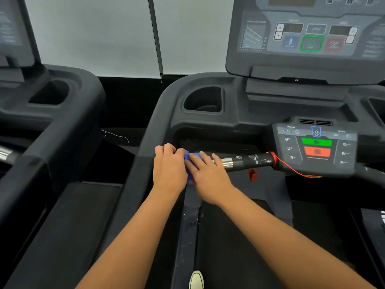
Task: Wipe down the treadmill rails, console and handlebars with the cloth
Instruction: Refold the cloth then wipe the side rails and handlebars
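Observation:
A blue cloth (190,158) is bunched around the left end of the treadmill's front handlebar (248,161), a black bar with a silver band and scuffed white marks. My left hand (169,167) grips the bar and the cloth from the left. My right hand (205,172) lies over the cloth beside it, fingers spread along the bar. Most of the cloth is hidden between the two hands. The lower control panel (316,147) with green and red buttons sits at the bar's right end. The main console (308,36) rises above it.
A red safety cord (291,168) and its clip (252,175) hang from the panel. A cup holder (205,101) is set in the tray above the bar. The left side rail (133,201) runs toward me. A second treadmill (41,113) stands to the left. My shoe (196,280) rests on the deck.

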